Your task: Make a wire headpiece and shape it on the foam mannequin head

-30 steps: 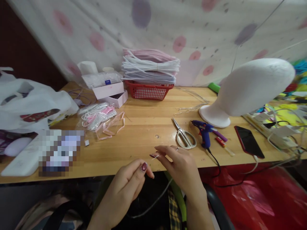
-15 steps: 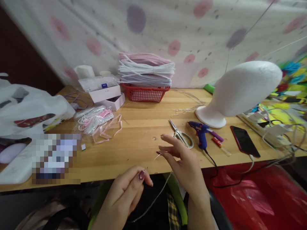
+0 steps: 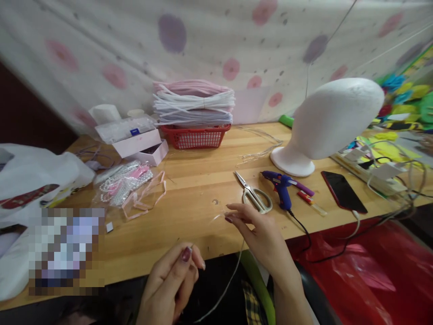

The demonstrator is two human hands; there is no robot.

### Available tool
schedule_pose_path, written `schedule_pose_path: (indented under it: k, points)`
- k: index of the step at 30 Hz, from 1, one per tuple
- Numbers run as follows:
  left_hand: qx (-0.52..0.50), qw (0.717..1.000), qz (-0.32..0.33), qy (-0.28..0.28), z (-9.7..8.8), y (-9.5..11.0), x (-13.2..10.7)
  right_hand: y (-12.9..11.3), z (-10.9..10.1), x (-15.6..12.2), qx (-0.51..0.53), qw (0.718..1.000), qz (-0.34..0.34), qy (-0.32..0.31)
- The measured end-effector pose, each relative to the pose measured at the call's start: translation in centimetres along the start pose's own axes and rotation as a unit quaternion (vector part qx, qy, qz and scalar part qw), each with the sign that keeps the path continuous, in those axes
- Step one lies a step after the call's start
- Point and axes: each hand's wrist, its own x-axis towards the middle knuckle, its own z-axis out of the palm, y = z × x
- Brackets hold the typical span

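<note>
The surface (image 3: 189,180) is recorded as light wood, smooth, with visible grain and a satin sheen. The head form (image 3: 334,117) is noted as white foam, matt and finely grained. Scissors (image 3: 248,192): bright metal blades, cream plastic handles. Glue gun (image 3: 283,187): blue plastic, matt. Basket (image 3: 194,135): red plastic mesh. Phone (image 3: 343,192): glossy black face. The backdrop (image 3: 203,45) is judged to be printed cloth, matt. The strand (image 3: 231,277) is seen as thin, pale and smooth; its material cannot be determined.

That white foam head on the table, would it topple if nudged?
Probably light, since the foam head looks like plain styrofoam. Likely tippy: its bulk overhangs a small round base. Its surface might dent.
</note>
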Motion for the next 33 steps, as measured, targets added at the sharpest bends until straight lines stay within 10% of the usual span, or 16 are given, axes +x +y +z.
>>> schedule_pose_path:
  k: [6, 10, 15, 18, 25, 33]
  points:
    - [0.202, 0.978, 0.052, 0.018, -2.1, 0.6, 1.6, 0.2, -0.3, 0.1, -0.049, 0.998, 0.032, -0.020]
    - [0.516, 0.838, 0.149, 0.100, -3.0, 2.1, 3.3, -0.2, 0.0, 0.1, -0.073, 0.992, 0.068, -0.077]
    - [0.668, 0.703, 0.238, 0.054, -2.8, 3.4, 5.6, -0.6, 0.9, -0.2, -0.079, 0.986, 0.078, -0.121]
    - [0.663, 0.714, 0.224, 0.027, -2.7, 3.8, 6.2, -0.6, 1.0, -0.3, -0.082, 0.987, 0.075, -0.118]
    - [0.537, 0.836, 0.110, -0.001, -3.3, 3.7, 6.1, -0.7, 0.7, -0.3, -0.057, 0.984, 0.086, -0.145]
    - [0.534, 0.820, 0.194, -0.068, -3.1, 3.8, 6.0, 0.1, 0.7, -0.4, -0.069, 0.981, 0.098, -0.153]
